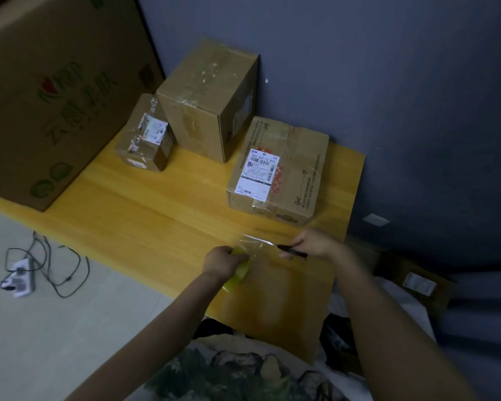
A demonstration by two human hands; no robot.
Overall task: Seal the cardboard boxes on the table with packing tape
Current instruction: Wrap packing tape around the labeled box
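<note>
1. The grip of the left hand [222,263] is closed round the tape roll [239,274] (yellowish, half hidden by the fingers), at the lower centre of the frame.
2. The grip of the right hand [313,244] is closed round a thin black tool [292,250]. The blur hides whether it is a blade or a pen. Its tip points left, toward the tape.
3. Between the two hands a clear strip of tape [258,244] is stretched, and its long axis runs left to right across the frame. I judge it is held taut so that the tool can cut it.
4. Under the hands lies the nearest box [278,302], blurred, at the near edge of the desk [156,204]. The strip hangs above its far edge, so this is probably the box being sealed.
5. Higher in the frame stand a labelled box [281,175], a tall box [209,102] and a small box [145,137], all showing tape on them.
</note>
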